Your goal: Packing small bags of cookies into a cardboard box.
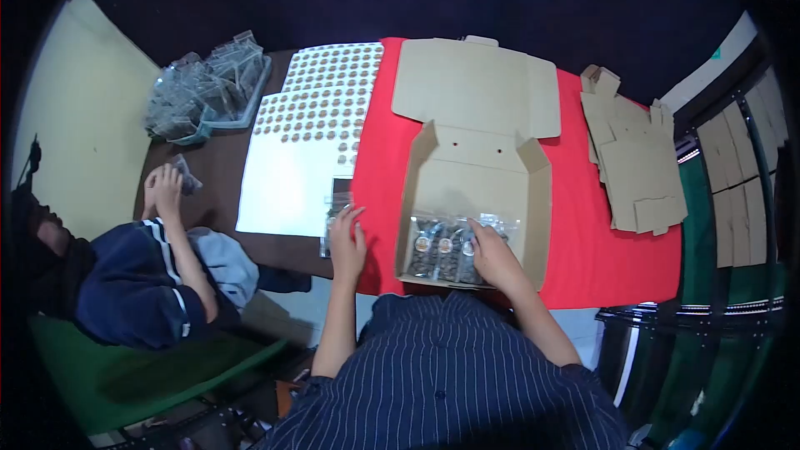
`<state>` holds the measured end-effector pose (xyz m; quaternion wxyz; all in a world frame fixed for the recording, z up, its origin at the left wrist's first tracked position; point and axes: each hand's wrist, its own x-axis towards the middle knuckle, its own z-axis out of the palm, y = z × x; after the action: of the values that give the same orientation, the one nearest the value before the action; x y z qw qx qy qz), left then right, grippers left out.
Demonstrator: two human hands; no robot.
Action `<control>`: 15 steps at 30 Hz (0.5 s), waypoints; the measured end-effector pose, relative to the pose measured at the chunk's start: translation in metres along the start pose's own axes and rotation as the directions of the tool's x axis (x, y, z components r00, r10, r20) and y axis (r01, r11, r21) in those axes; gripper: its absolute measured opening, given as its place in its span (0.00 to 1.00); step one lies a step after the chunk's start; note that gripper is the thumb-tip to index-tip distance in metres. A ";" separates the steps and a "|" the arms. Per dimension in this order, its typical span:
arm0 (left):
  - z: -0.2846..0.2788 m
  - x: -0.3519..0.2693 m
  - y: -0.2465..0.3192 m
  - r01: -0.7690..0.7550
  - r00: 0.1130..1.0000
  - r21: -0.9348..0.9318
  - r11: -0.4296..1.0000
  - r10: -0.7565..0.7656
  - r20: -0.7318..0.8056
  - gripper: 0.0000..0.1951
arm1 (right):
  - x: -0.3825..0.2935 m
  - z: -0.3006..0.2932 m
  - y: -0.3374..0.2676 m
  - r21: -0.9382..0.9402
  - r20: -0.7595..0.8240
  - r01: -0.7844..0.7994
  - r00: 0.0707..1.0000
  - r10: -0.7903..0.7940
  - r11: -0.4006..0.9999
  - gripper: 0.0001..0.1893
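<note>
An open cardboard box (473,181) stands before me, its lid (475,84) folded back. Several clear zip bags (445,256) of dark pieces, with round stickers, lie in a row at its near end. Over the right part of that row is my right hand (498,259), fingertips at the bags' upper edge; whether it grips one is hidden. My left hand (347,247) is left of the box, touching clear zip bags (326,234) at the edge of a sticker sheet. Its fingers partly cover them, so a grip cannot be made out.
White sheets of round stickers (290,178) lie on the brown table (215,190). Farther left are tubs (240,120) heaped with filled bags. A person's hands (164,190) are beside a small bag (186,175). Flat cardboard boxes (640,169) are stacked right, on red cloth (578,250).
</note>
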<state>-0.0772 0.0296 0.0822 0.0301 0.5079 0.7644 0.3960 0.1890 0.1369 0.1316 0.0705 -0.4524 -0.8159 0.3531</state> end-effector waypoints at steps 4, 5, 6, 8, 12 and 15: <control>-0.015 -0.024 -0.074 0.246 0.969 0.103 0.964 -0.242 -0.048 0.15 | 0.024 0.043 -0.045 0.242 0.010 0.207 0.976 -0.216 0.948 0.18; -0.019 -0.029 -0.088 0.452 0.891 0.107 0.885 -0.453 -0.017 0.16 | 0.032 0.056 -0.056 0.341 0.084 0.171 0.974 -0.211 0.925 0.17; -0.021 -0.033 -0.098 0.637 0.766 0.113 0.763 -0.642 0.019 0.17 | 0.039 0.070 -0.065 0.341 0.084 0.180 0.972 -0.220 0.923 0.17; -0.024 -0.031 -0.096 0.669 0.738 0.039 0.742 -0.670 0.086 0.19 | 0.050 0.094 -0.080 0.615 0.236 -0.017 0.958 -0.163 0.788 0.14; -0.021 -0.042 -0.123 0.690 0.712 -0.003 0.724 -0.677 0.187 0.25 | 0.074 0.144 -0.111 0.653 0.559 -0.463 0.829 0.032 0.599 0.14; -0.018 -0.046 -0.143 0.652 0.751 -0.019 0.758 -0.643 0.151 0.30 | 0.088 0.185 -0.114 0.627 0.495 -0.361 0.869 0.005 0.691 0.19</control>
<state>-0.1703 -0.0422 -0.0126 0.2348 0.2360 0.8746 0.3525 -0.0212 0.0728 0.0499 0.0067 -0.3768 -0.5612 0.7369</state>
